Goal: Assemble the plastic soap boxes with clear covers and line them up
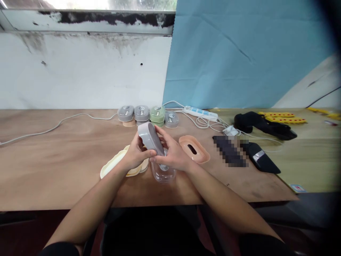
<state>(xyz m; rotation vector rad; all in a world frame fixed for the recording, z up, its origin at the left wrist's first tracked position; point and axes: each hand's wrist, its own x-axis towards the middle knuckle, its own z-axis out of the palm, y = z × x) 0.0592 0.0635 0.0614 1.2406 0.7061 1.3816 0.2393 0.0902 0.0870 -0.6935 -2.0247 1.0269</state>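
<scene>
Tilted above the table, a grey oval plastic box [151,138] is held between both hands. My left hand [136,152] wraps round its left side, thumb across the near face. On the right side, my right hand [173,151] grips it, with some fingers hidden behind. Below the hands lies a clear plastic lid [163,175] with a round label, partly covered by my right hand. Cream-coloured wavy-edged trays [114,164] rest at the left, partly under my left forearm. A peach tray [194,149] with a dark slot sits to the right.
Several lidded grey and green boxes [142,113] stand stacked near the wall. Behind them runs a white power strip [201,113] with coiled cables. A pixelated dark object [231,151], a black case [262,158], a black strap [263,124] and yellow strips [285,119] lie right.
</scene>
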